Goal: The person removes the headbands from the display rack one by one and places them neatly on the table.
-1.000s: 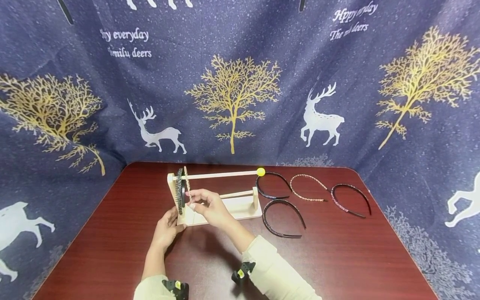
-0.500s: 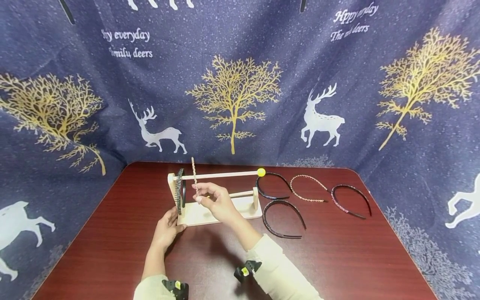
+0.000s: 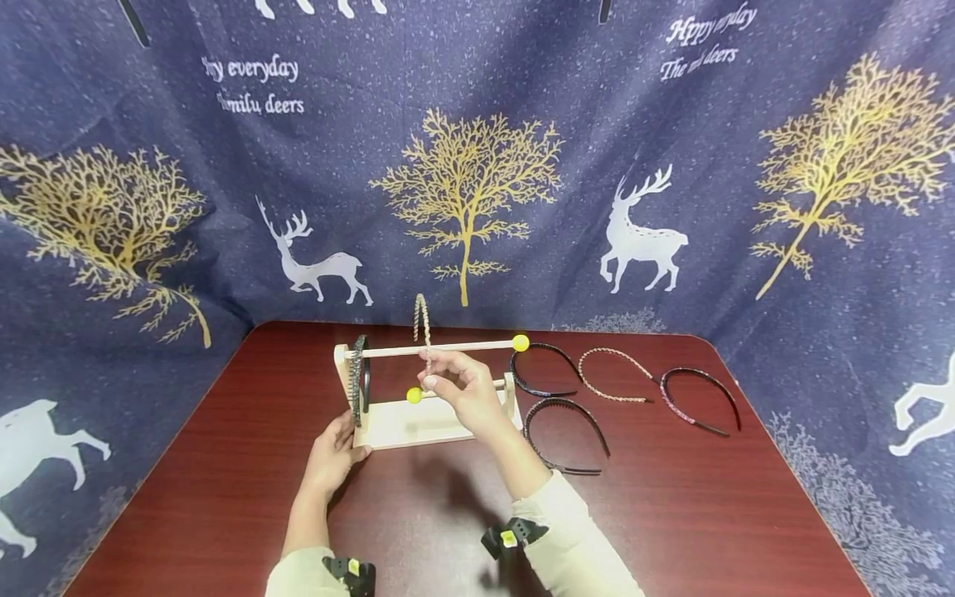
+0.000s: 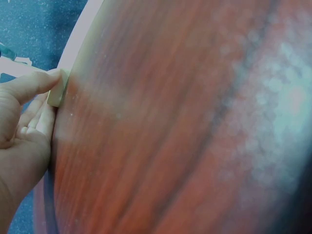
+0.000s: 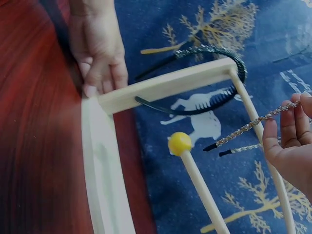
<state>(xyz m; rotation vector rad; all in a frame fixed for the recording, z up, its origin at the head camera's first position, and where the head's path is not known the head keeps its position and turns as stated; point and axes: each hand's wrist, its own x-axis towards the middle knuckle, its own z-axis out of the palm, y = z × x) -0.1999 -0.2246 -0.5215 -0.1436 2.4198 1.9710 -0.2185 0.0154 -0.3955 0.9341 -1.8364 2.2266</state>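
Gold-toned beading covers the headband (image 3: 427, 323) in the right hand (image 3: 468, 396), which pinches it between thumb and fingers at the upper rod (image 3: 477, 346) of a wooden stand (image 3: 399, 427). From the head, its arch shows above that rod; the right wrist view adds its two dark tips and seems to put one leg on each side of the rod, though the crossing is partly hidden.

At the stand's left end, the left hand (image 3: 332, 456) has its grip closed on the corner of the base. The left wrist view gives a nearer look at that thumb against the wood. Close by, a black headband (image 3: 356, 381) hangs on the upper rod; its comb teeth and glittering top come out clearly from the right wrist. Yellow balls cap both the upper rod and the lower rod (image 5: 202, 192).

Only the head camera takes in the right of the reddish desk (image 3: 656, 514), where four more headbands lie: a black one (image 3: 527, 431) in front, a blue-black one (image 3: 515, 369), a gold one (image 3: 612, 399) and a pink-studded one (image 3: 674, 406).

Behind, a navy cloth (image 3: 522, 66) carries deer, trees and white lettering; "everyday" and "milu deers" can be read at left, "Hppy" at right.
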